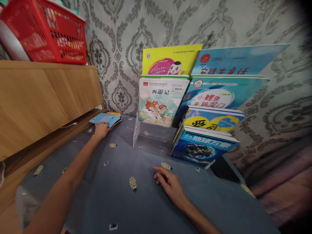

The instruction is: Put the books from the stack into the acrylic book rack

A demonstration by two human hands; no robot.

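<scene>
My left hand (101, 130) reaches to a small pile of thin books at the far left of the cloth. Its fingers bend over the near edge of the top blue book (104, 118); the thumb is hard to make out. An orange-covered book (114, 114) shows from beneath. My right hand (170, 186) hovers over or rests on the cloth, holding nothing, index finger stretched and the others loosely bent. Beyond it stands a clear tiered book rack (156, 138). Its left side holds a white picture book (162, 102); a blue book with an Earth picture (202, 148) is front right.
A yellow book (170, 58) and several blue books stand on the rack's back tiers. A dark phone-like slab (225, 169) lies right of the rack. At the left, a wooden cabinet (48, 91) carries a red basket (60, 35). Grey patterned wallpaper (119, 65) closes the back.
</scene>
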